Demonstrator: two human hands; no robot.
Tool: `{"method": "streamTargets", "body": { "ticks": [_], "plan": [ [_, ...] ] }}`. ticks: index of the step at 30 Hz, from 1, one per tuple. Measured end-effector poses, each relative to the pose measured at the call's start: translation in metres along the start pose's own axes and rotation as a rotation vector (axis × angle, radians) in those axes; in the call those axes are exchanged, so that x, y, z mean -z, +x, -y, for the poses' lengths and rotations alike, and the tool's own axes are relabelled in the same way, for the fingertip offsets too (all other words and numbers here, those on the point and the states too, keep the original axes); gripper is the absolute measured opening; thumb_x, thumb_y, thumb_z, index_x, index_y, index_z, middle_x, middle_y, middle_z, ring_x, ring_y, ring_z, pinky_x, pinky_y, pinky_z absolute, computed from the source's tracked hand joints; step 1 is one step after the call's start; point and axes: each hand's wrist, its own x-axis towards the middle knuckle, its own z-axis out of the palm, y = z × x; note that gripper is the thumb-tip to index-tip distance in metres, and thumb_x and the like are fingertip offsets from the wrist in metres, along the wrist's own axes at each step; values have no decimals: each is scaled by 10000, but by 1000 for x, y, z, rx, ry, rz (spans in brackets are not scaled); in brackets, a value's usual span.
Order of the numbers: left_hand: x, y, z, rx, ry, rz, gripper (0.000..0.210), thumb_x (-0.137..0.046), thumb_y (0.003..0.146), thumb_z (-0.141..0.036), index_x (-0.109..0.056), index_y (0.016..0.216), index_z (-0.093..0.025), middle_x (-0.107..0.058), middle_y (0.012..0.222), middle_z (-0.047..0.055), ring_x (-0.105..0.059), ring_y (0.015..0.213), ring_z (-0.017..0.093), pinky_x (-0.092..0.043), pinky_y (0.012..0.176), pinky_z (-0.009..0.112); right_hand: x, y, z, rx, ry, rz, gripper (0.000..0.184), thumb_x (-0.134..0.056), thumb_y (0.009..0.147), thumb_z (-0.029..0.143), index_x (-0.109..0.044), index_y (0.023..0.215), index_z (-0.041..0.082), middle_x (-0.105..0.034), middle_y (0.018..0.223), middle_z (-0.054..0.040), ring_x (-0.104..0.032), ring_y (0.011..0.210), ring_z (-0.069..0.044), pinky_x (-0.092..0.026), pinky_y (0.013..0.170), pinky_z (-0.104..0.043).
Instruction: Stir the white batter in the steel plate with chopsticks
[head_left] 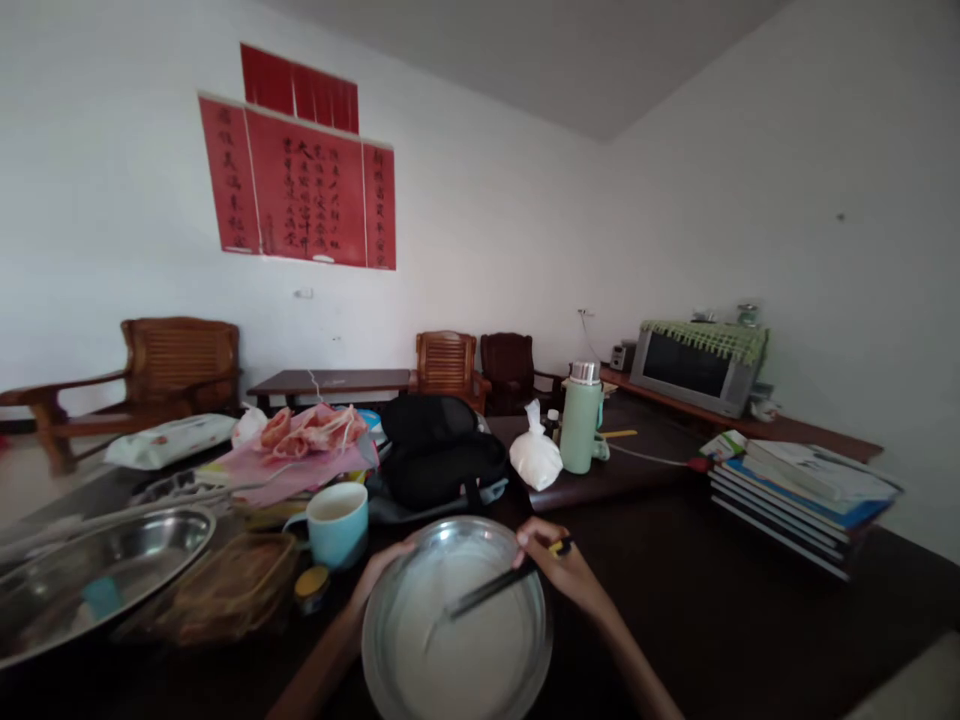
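Note:
A round metal bowl [546, 640] stands on the dark table in front of me, with a smooth white mixture [472, 665] inside. My left hand [384, 572] grips the bowl's left rim, its fingers partly hidden by the edge. At the upper right rim, my right hand [551, 550] is closed round a thin utensil with a black handle [491, 590]. The utensil slants down left into the bowl, and its paler tip is too blurred to name. A yellow and black band shows on a finger of that hand.
Left of the bowl are a light blue mug [339, 530], a small yellow-lidded jar [312, 588], a plastic food box [238, 575] and an oval metal basin [172, 530]. Behind are a black case [442, 455], a tied white bag [535, 458] and a green flask [580, 420]. Stacked books [802, 490] lie right.

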Motion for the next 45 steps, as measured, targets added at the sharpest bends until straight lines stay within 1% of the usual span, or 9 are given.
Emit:
{"method": "streamTargets", "body": {
  "ticks": [3,7,11,16,21,24,32,38,45],
  "plan": [
    [-4,-6,-4,8,-65,-62,158,-615,735,-267,-713,647,-180,-678,571,18,-630,596,209,-454,667,294,6,2,3,-37,-28,-98,404,-541,858,523,-652,675,180,-682,677,-47,-625,684,-197,-460,639,-289],
    [-12,-12,-10,76,-122,-104,172,-606,764,-214,-713,651,-141,-678,566,32,-589,516,170,-446,638,270,23,1,3,-151,-11,-216,404,-510,848,565,-653,741,203,-620,541,-8,-576,557,-181,-421,519,-266],
    [-18,-12,-12,124,-147,-143,211,-571,794,-173,-707,641,-121,-664,534,32,-571,488,154,-442,598,261,34,-4,3,-151,88,-155,434,-484,864,591,-645,735,208,-560,465,14,-520,484,-156,-427,536,-271],
    [-18,-9,-10,128,-151,-144,203,-548,806,-172,-721,714,-118,-640,511,16,-556,485,162,-452,595,282,25,-6,6,-213,110,-26,428,-542,822,619,-640,751,208,-626,534,0,-562,507,-162,-433,517,-272],
    [-23,-11,-12,122,-149,-113,206,-544,800,-145,-736,863,-107,-626,510,1,-562,503,165,-461,623,284,19,-6,5,-177,38,-88,370,-589,822,563,-623,721,209,-674,666,-21,-620,645,-186,-478,556,-277],
    [-27,-13,-14,106,-189,-60,260,-508,808,-109,-738,930,-95,-632,531,6,-573,525,163,-459,653,284,21,-6,4,-168,-9,-104,346,-590,841,528,-623,714,207,-676,703,-21,-611,652,-175,-489,566,-274],
    [-19,-9,-7,145,-173,-94,197,-595,772,-190,-740,873,-103,-628,519,8,-571,510,173,-462,637,297,25,-8,9,-162,-72,-79,358,-569,863,521,-649,719,203,-665,709,-25,-607,665,-180,-497,565,-271],
    [-13,-7,-6,96,-189,47,356,-577,737,-183,-714,1052,-92,-700,628,39,-620,561,183,-474,626,284,22,-9,6,-145,-48,-48,361,-551,883,488,-640,685,199,-650,718,-28,-586,663,-175,-487,558,-260],
    [-12,-6,-5,116,-204,35,317,-580,742,-191,-728,1003,-91,-704,626,44,-633,576,190,-485,640,290,30,-9,11,-216,-31,-47,390,-555,860,529,-651,684,195,-656,667,-32,-585,604,-170,-443,476,-247]
  ]
}}
